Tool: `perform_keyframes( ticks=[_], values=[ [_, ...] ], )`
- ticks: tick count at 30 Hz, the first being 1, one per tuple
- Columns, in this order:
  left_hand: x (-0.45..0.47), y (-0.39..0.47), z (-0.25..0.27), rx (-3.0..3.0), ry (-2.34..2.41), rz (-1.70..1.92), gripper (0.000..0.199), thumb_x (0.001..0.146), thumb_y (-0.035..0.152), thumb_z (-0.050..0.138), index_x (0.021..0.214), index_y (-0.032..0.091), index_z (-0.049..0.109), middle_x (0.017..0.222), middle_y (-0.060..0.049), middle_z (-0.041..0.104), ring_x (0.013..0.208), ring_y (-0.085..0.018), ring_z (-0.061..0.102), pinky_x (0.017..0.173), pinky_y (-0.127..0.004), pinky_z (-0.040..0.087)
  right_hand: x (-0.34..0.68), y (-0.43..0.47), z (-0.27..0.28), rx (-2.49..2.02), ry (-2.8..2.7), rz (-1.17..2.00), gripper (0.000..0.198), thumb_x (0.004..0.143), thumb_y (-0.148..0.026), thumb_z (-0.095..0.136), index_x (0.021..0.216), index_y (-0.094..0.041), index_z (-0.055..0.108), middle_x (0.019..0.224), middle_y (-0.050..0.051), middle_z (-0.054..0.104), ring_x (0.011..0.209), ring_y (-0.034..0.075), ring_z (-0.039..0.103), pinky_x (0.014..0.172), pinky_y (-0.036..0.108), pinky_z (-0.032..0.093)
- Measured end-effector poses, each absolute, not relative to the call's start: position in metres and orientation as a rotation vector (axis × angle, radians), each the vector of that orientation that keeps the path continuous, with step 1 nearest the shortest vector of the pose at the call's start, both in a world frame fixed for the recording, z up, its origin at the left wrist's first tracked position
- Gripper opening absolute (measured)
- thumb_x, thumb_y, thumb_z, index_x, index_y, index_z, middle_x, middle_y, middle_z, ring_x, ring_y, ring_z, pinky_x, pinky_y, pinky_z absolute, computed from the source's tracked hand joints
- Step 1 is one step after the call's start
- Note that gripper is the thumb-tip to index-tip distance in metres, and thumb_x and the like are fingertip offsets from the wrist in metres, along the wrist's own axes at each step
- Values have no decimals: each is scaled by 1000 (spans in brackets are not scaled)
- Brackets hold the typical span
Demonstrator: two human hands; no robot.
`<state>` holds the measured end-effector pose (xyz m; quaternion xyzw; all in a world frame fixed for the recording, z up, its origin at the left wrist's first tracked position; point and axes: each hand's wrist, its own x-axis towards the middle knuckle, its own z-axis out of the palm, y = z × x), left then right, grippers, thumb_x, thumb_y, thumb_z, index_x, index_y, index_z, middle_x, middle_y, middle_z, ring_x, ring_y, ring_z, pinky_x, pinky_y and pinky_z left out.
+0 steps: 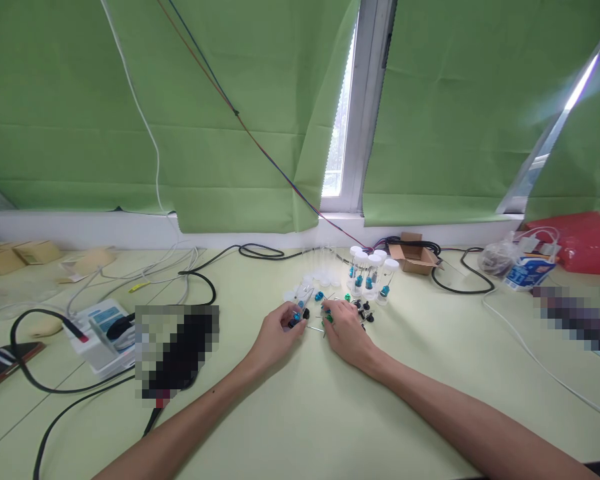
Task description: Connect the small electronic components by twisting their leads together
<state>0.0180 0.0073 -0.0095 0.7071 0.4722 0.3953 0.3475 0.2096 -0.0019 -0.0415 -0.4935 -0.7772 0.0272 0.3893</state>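
Blue part (297, 317) at fingertips of left hand (279, 333); pinched or not, cannot tell. Probably light, hard; better take by thick body. Right hand (349, 328) above green part (329, 319), grip also unclear.

Across the back, on the left, a big blind of green cloth (260, 73) with soft folds from side to side. To the right, another big green cloth blind (450, 120), then a third piece of green cloth (585, 153) at the far edge. Between the first two, a tall gray-white window frame (361, 127), next to a thin strip of very bright window glass (339, 143). Farther right, a slanted streak of white light (580, 83). Under the blinds, a low white wall (80, 230). In front, a wide, flat, pale yellow-green table (300, 427) with a thin dark seam (25, 417) at lower left.
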Motion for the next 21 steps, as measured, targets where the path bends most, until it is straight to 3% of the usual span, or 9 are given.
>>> perform_keyframes(
  ticks=[8, 15, 21],
  values=[
    [17, 7, -11, 1820, 1232, 1046, 20, 77, 38, 63, 85, 19, 60, 72, 1, 57, 66, -15, 51, 62, -26, 40, 209, -4, -38, -1253, -1977, 29, 16, 85, -8, 52, 94, -19, 60, 95, 8, 64, 98, 26, 54, 90, 43, 38],
    [16, 8, -13, 1778, 1248, 1096, 17, 78, 35, 62, 86, 19, 60, 76, 0, 61, 67, -16, 55, 63, -26, 43, 209, -5, -38, -1237, -1929, 23, 15, 86, -8, 51, 93, -19, 60, 94, 8, 63, 97, 25, 55, 91, 43, 38],
    [19, 3, -9, 1917, 1262, 1098, 19, 79, 37, 62, 87, 19, 62, 76, -1, 61, 66, -15, 53, 62, -26, 42, 203, -14, -27, -1078, -1826, 150, 10, 92, -18, 53, 99, -20, 59, 97, 7, 65, 97, 23, 58, 94, 42, 40]
  ],
)
